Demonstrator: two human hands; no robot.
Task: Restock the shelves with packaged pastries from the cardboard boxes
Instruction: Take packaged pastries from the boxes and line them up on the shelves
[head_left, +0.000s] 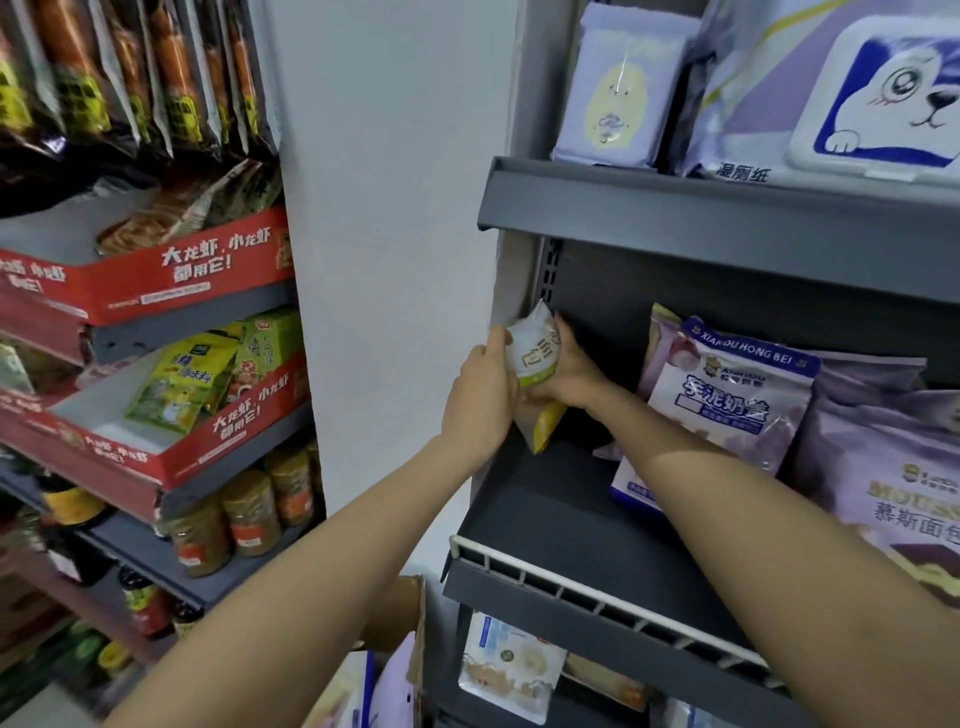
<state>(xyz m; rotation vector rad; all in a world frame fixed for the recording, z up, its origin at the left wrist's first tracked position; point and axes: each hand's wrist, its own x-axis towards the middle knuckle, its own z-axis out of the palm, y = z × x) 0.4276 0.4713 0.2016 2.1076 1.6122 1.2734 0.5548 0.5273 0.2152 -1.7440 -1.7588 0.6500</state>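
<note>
Store aisle, grey metal shelving both sides, white pillar between. Nearest, low in view: open cardboard box (402, 623), purple packs inside. Above it, dark shelf (545, 519) with white wire front rail, left part bare. Both forearms reach over rail to shelf's far-left corner. Left hand (483, 395) and right hand (569, 371) both clamped on white pastry packet (532, 353), held upright between them, above yellow packet (545, 423). Right of hands: purple pastry bags (727, 395) standing on shelf.
</note>
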